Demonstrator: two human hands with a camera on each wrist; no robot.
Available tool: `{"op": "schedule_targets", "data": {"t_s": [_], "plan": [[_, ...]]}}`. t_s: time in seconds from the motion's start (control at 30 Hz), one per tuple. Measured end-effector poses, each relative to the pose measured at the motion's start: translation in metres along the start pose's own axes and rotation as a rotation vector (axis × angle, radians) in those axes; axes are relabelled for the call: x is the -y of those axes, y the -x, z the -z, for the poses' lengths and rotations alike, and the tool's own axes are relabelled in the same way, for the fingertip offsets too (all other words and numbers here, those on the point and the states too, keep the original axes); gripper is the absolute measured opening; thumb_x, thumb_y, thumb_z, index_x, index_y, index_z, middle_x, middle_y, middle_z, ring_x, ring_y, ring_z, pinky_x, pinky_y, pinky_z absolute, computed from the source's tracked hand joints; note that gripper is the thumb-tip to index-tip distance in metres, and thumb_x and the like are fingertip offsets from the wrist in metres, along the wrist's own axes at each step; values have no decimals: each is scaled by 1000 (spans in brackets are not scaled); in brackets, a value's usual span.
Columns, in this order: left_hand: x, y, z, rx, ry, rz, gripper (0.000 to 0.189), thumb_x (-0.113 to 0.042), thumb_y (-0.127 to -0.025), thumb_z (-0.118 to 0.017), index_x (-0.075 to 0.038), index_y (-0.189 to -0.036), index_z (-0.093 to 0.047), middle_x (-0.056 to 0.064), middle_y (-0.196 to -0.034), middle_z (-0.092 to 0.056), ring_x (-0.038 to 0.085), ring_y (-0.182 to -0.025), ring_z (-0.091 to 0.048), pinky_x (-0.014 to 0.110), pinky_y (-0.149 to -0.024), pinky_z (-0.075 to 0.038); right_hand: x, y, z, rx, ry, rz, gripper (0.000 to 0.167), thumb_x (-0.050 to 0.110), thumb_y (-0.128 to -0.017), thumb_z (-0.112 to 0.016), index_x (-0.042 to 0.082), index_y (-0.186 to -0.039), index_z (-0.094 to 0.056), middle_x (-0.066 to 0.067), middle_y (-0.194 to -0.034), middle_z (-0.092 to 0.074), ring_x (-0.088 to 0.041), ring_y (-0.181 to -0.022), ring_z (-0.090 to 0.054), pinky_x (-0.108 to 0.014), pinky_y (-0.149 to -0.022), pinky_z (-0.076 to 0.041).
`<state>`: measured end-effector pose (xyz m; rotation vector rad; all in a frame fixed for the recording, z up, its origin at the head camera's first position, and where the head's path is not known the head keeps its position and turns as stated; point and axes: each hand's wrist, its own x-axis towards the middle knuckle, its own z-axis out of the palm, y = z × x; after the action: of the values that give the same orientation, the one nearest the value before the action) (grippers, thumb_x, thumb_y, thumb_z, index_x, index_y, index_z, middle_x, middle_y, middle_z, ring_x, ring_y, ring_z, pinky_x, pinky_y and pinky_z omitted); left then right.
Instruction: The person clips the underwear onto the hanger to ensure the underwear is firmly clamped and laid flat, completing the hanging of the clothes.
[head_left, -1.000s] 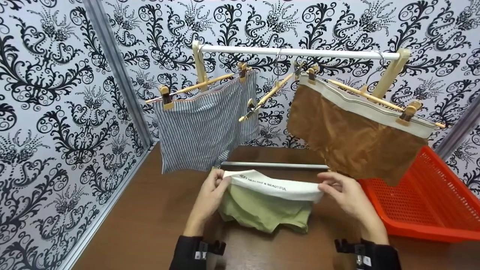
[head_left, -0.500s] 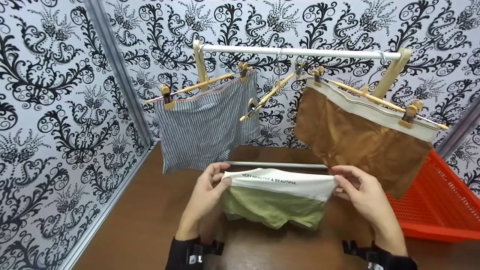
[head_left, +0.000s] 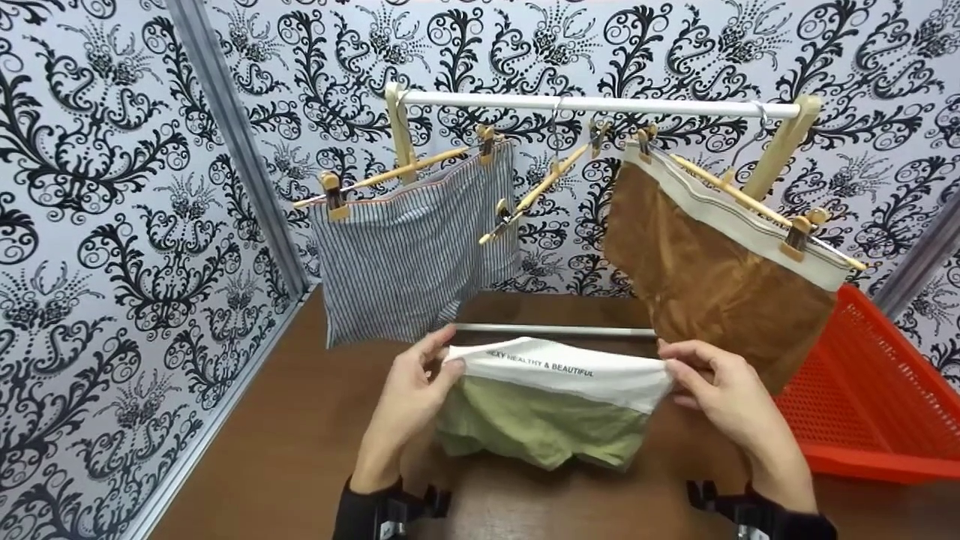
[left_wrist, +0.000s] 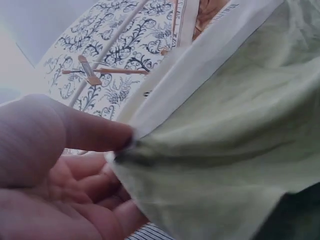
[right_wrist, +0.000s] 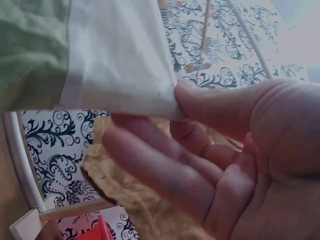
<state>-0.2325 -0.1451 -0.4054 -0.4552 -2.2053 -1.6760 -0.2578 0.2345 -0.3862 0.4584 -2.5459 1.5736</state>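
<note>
A pair of green boxer briefs point(head_left: 547, 420) with a white lettered waistband point(head_left: 555, 367) is stretched between my two hands above the table. My left hand point(head_left: 412, 401) pinches the left end of the waistband between thumb and fingers. At the opposite end, my right hand point(head_left: 724, 390) pinches the waistband corner, its other fingers spread behind the cloth in the right wrist view. Behind the briefs, a bare wooden clip hanger point(head_left: 551, 180) hangs from the middle of the white rod point(head_left: 600, 106), its clips holding nothing.
Striped boxer briefs point(head_left: 412, 255) hang clipped to a hanger on the left. Brown boxer briefs point(head_left: 720, 277) hang on the right, close above my right hand. A red plastic basket point(head_left: 862, 465) stands at the right. Patterned walls point(head_left: 135, 225) enclose the brown table point(head_left: 300, 450).
My right hand has shifted right and regripped the waistband end, so the waistband is pulled wider and flatter. The brown briefs on their hanger have swung and turned.
</note>
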Motion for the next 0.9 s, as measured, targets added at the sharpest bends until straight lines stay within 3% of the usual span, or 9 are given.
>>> {"op": "schedule_targets", "data": {"t_s": [0.07,0.17,0.27,0.33,0.43,0.6,0.77,0.9], "plan": [[3,2,0,48,-91,13,46,-4,-96,-66,14,-136,-53,21,-113,-68,21,-89,-60,27,-76,-51,-4,0,1,21,97,37,22,7,-99,-65,-3,-119,-68,-21,-121,-67,-14,-88,-69,-30,-72,-59],[6,4,0,84,-264,23,34,-7,-95,-67,8,-126,-65,15,-116,-70,19,-88,-60,32,-77,-51,-12,0,2,158,256,121,28,10,-95,-71,-2,-120,-70,-13,-104,-73,-12,-81,-68,-27,-70,-57],[9,6,0,68,-412,39,18,-8,-95,-68,-3,-110,-75,3,-96,-72,16,-79,-58,35,-73,-49,-19,-1,1,350,353,179,35,16,-91,-75,-6,-119,-70,-4,-94,-75,-12,-80,-67,-27,-71,-54],[11,6,-1,48,-454,48,12,-9,-95,-67,-8,-102,-76,-2,-86,-68,15,-75,-56,36,-70,-47,-24,-2,-1,461,368,175,37,18,-91,-75,-8,-117,-70,-4,-92,-76,-11,-81,-68,-27,-73,-54],[13,4,-2,37,-434,41,10,-8,-96,-65,-8,-100,-74,-4,-79,-61,14,-71,-53,34,-67,-45,-28,-4,-5,531,393,159,24,16,-94,-71,-3,-110,-74,0,-90,-74,-8,-78,-62,-27,-69,-50],[15,-1,-2,49,-294,52,13,-5,-97,-62,-5,-104,-72,-5,-74,-55,9,-63,-48,27,-59,-41,-32,-5,-10,594,413,106,15,13,-100,-61,6,-94,-73,5,-84,-64,-6,-75,-52,-28,-68,-43],[15,-2,-1,50,-194,67,18,-4,-97,-62,-2,-112,-71,-5,-70,-51,5,-56,-41,22,-52,-35,-34,-6,-12,543,428,27,15,14,-104,-53,7,-95,-63,3,-83,-56,-12,-76,-50,-31,-68,-41],[14,-1,-1,85,-162,74,22,-3,-98,-61,0,-118,-69,-2,-77,-57,7,-63,-48,23,-57,-40,-38,-9,-19,469,431,-16,16,14,-106,-48,7,-97,-59,2,-81,-55,-14,-74,-51,-34,-69,-43]]}}
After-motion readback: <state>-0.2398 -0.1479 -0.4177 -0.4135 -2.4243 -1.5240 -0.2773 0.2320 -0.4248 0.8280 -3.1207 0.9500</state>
